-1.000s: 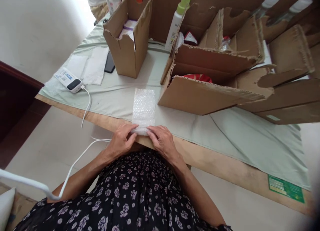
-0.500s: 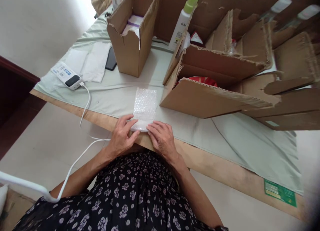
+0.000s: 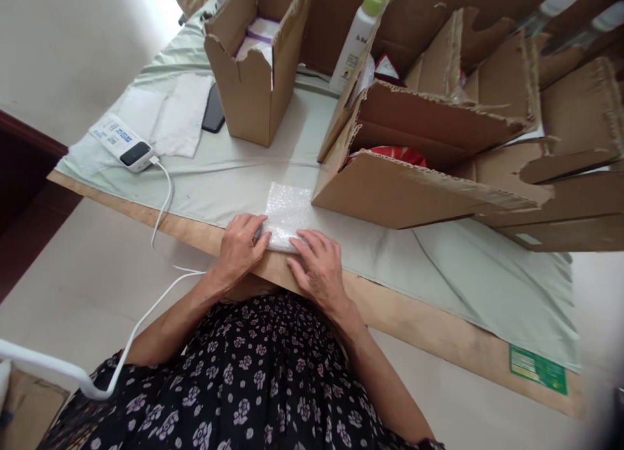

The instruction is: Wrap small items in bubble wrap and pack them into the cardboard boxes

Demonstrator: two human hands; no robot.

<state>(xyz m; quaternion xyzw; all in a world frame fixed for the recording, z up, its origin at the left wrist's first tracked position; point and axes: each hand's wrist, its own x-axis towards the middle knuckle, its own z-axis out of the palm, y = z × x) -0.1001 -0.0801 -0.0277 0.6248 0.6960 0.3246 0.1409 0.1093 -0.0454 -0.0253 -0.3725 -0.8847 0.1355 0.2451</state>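
Observation:
A small piece of clear bubble wrap [image 3: 288, 206] lies at the front edge of the table, its near end folded or rolled into a thicker strip. My left hand [image 3: 242, 243] grips the left end of this strip, fingers on top and thumb at the near side. At the right end my right hand [image 3: 319, 263] has its fingertips on the strip, with the thumb lower down by the table edge. Whether anything is wrapped inside cannot be made out.
Cardboard organisers stand behind: a tall box [image 3: 246, 105] and a wide divided one [image 3: 414, 183]. A white bottle with a green cap [image 3: 353, 43] stands between them. At left lie a power bank [image 3: 136, 156] with a white cable [image 3: 168, 203], white sheets [image 3: 182, 115] and a dark phone [image 3: 213, 108].
The flat part of the bubble wrap has become shorter, and the folded strip at its near end has moved slightly away from the table edge. Both hands have shifted with it.

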